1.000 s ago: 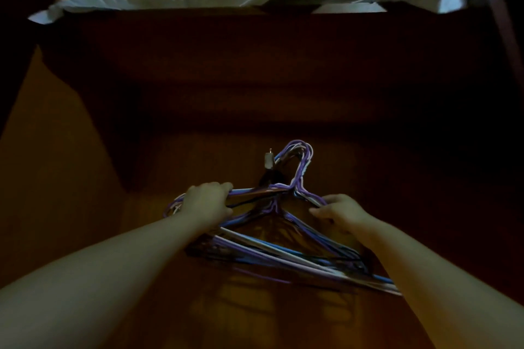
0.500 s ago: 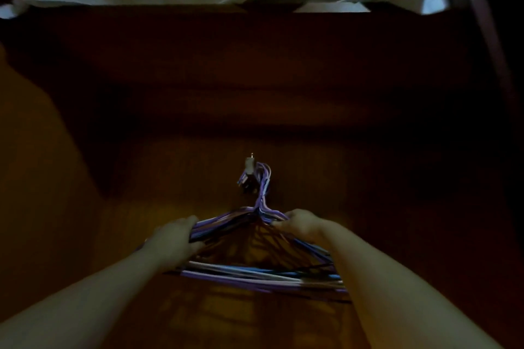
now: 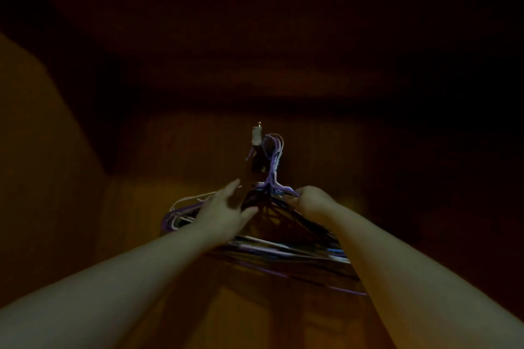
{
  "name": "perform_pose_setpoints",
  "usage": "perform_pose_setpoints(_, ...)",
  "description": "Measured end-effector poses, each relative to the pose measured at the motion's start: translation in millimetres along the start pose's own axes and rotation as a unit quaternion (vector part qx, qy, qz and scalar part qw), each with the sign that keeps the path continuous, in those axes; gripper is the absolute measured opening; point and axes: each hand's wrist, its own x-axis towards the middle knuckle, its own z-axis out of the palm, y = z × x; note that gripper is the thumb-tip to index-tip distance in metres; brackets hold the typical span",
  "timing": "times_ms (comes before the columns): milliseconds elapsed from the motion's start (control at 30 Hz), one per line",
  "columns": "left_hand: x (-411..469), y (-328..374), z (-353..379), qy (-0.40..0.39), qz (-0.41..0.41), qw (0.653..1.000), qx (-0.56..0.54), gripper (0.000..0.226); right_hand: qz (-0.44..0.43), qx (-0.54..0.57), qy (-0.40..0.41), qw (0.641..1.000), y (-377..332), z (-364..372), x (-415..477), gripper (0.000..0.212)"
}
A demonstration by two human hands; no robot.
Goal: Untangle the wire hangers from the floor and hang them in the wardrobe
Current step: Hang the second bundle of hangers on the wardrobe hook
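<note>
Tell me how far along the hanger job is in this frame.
Done: the wire hangers are off the floor, their hooks seemingly over a small peg inside the wardrobe. In hand: the right hand grips the bundle's right shoulder; the left hand is open beside it. Left: they hang as one bunch, so separating looks unfinished.

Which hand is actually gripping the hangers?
The right hand, fingers curled round the bundle of hangers near their necks; the left hand is open, fingers straight.

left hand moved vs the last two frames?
Yes. The left hand slid right along the hangers, closer to the peg, and its fingers are now straight instead of gripping.
</note>
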Motion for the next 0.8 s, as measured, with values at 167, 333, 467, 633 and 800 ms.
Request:
perform_pose_setpoints(167, -3, -8, 12, -0.023, 0.026, 0.994, 0.103, 0.066, -0.001, -0.107, 0.023, 0.994, 2, 19, -7, 0.035)
perform_pose_setpoints(333, -11, -1, 22, -0.033, -0.017, 0.996, 0.081, 0.071, -0.105, -0.063, 0.232, 0.965, -18, 42, -48, 0.071)
perform_pose_setpoints(467, -24, 8, 30, -0.014, -0.031, 0.997, 0.065, 0.079, -0.084, -0.046, 0.254, 0.962, -39, 60, -50, 0.062)
perform_pose_setpoints(633, -36, -8, 16, -0.063, -0.049, 0.993, 0.082, 0.078, -0.066, -0.141, 0.177, 0.972, -31, 60, -45, 0.059)
perform_pose_setpoints(800, -68, -7, -25, -0.066, -0.055, 0.990, 0.113, 0.075, -0.010, -0.054, 0.206, 0.977, -39, 43, -80, 0.054)
